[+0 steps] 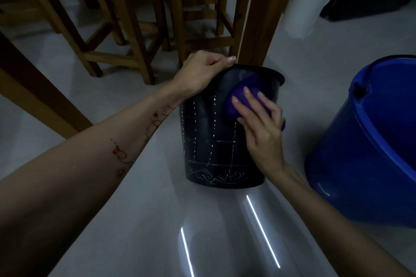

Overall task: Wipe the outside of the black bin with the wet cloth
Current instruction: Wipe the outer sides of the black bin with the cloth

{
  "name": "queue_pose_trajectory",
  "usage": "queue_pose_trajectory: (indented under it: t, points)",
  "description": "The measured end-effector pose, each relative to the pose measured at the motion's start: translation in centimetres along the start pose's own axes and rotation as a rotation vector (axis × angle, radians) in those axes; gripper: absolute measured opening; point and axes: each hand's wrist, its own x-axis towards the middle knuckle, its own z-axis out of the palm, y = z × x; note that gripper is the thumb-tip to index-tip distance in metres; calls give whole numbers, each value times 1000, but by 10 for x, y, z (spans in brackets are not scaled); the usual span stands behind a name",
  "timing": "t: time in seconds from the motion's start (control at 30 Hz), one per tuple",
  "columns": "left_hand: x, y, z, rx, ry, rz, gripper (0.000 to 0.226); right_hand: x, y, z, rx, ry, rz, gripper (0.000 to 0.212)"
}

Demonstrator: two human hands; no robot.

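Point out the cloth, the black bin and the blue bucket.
cloth (236,99): head view, its purple top edge above the fingers.
black bin (202,132): head view, its side wall.
blue bucket (351,153): head view, its outer wall.

- The floor (139,220) is pale grey, glossy, with bright light streaks reflected on it.
- The black bin (209,146) stands on it at the middle.
- A blue bucket (369,164) stands near the bin's right.
- Wooden chair legs (132,36) and a thick table leg (267,11) stand behind the bin.
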Motion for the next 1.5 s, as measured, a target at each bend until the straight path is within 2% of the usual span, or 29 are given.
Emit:
queue_pose_trajectory:
  t: [0.2,0.4,0.53,0.63,0.73,0.8,0.87,0.97,1.17,1.33,1.43,1.5]
  points:
    - [2,0,0,6,-5,-22,45,-59,-9,-6,10,-148,-188,59]
    - [0,3,1,53,-37,9,34,-118,-10,-18,-23,-322,-356,38]
    - [-4,-8,-9,170,126,36,43,-125,-6,-36,-57,-381,-462,41]
    - [-9,-25,-10,34,52,-2,40,-92,-2,-48,8,-229,-271,45]
    - [-10,-31,-1,-82,72,1,30,-41,12,-45,81,45,130,40]
    - [-7,-31,3,-87,72,28,34,-12,22,-36,131,141,354,37]
    - [-2,-27,3,-85,54,48,36,5,26,-24,136,158,401,37]
    - [2,-22,1,-103,30,59,29,18,15,-7,134,134,333,36]
    - [2,-15,4,-98,37,57,27,10,-9,7,50,16,9,34]
    - [5,-19,3,-106,99,34,36,-44,-17,4,55,-111,-134,35]
    - [4,-19,1,-97,94,12,39,-88,-18,1,62,-227,-221,46]
    - [4,-16,0,-94,85,6,40,-109,-18,-3,66,-291,-261,47]
